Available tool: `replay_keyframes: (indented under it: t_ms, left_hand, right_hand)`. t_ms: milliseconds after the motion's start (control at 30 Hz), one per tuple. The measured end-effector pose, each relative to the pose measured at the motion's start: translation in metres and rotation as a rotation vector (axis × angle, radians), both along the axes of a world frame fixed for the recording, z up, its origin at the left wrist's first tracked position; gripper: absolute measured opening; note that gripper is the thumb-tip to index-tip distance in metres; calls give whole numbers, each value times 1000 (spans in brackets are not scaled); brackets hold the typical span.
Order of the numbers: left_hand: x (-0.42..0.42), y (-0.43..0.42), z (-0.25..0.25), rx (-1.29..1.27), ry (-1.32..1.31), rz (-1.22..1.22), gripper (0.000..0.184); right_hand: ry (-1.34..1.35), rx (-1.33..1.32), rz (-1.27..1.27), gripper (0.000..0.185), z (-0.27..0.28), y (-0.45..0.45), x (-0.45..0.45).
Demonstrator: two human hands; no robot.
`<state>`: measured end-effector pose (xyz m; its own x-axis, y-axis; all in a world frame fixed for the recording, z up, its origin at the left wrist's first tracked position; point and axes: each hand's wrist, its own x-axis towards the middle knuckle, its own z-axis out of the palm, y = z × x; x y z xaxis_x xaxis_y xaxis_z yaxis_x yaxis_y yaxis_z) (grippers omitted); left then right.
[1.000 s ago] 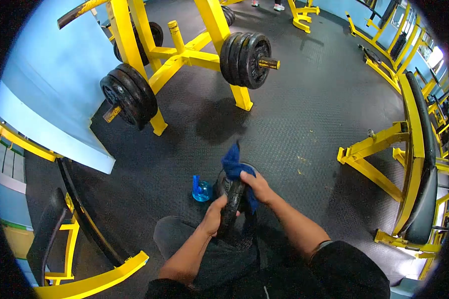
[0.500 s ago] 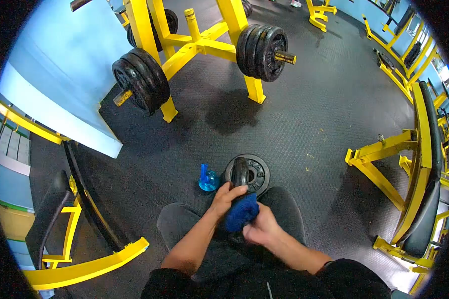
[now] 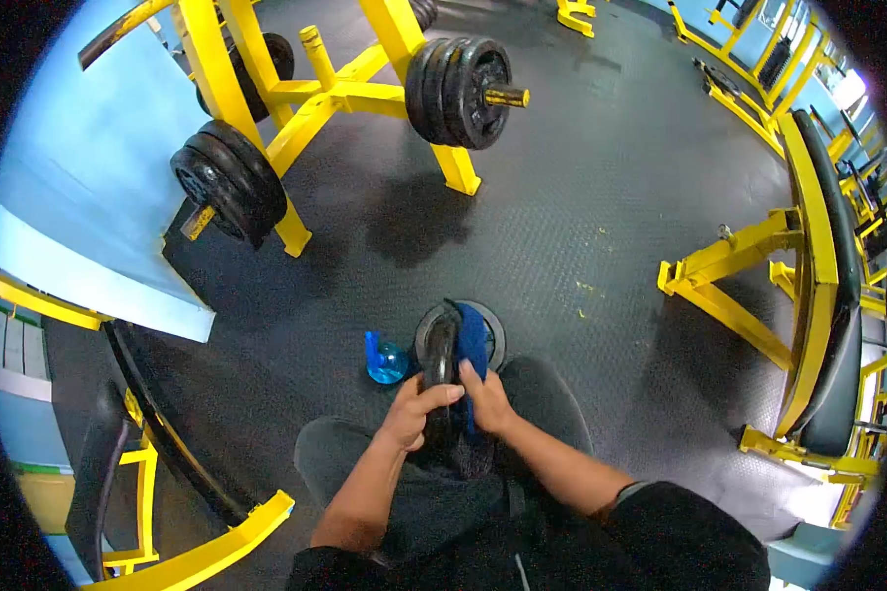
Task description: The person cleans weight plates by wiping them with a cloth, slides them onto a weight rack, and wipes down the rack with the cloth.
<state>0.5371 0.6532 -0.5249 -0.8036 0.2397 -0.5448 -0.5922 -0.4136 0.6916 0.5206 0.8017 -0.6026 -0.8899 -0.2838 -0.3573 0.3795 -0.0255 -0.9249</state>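
Observation:
A black weight plate (image 3: 443, 353) stands on edge between my knees, with my left hand (image 3: 413, 412) gripping its near left side, thumb across the rim. On its right face lies a dark blue cloth (image 3: 473, 340), pressed there by my right hand (image 3: 486, 397). Behind and beneath them, a larger grey-rimmed plate (image 3: 496, 330) lies flat on the floor, partly covered from view. Just left of the plates is a blue spray bottle (image 3: 387, 364) on the floor.
A yellow rack (image 3: 365, 97) loaded with black plates (image 3: 460, 93) stands ahead. To the right is a yellow-framed bench (image 3: 816, 295). A curved yellow frame (image 3: 202, 552) is at the lower left, below a pale blue wall (image 3: 79, 148). Black textured matting (image 3: 562, 217) covers the floor.
The cloth has gone from bunched at the near edge to spread along the plate's right face. My right hand has moved up beside the plate. The view has shifted too.

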Motion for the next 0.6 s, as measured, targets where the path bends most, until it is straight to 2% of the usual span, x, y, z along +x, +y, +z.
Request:
replay_keyframes:
  t_ms: [67,133,200,267,300,333,400,467,533,600]
  left_hand:
    - [-2,5,1,-84,-17,36,37]
    - [-4,5,-2,-148,-35,56,32]
    - [-4,3,-4,-143,-44,76,31]
    - [-3,-3,-12,-229,-63,19,24]
    - [-3,-2,-12,-237,-65,13,24]
    - [-5,2,-12,-265,-69,12,24]
    - [-10,5,-14,-291,-71,19,25]
    - [-22,9,-19,-358,-25,-72,26]
    - [-35,12,-29,-343,-65,-95,25]
    - [-49,15,-41,-312,-30,-99,24]
  right_hand:
    - [-258,266,128,53,-7,-4,0]
    - [32,45,26,46,34,1,32]
    - [-21,52,25,40,34,7,39]
    - [205,155,37,37,26,7,38]
    - [214,184,-67,38,14,0,30]
    - [218,176,-74,38,4,-3,18]
    - [238,327,-80,27,-14,-7,-5]
    - [186,308,-98,34,-32,0,-24]
    - [121,310,-80,36,-14,10,-26]
    - [132,487,90,35,-9,17,-10]
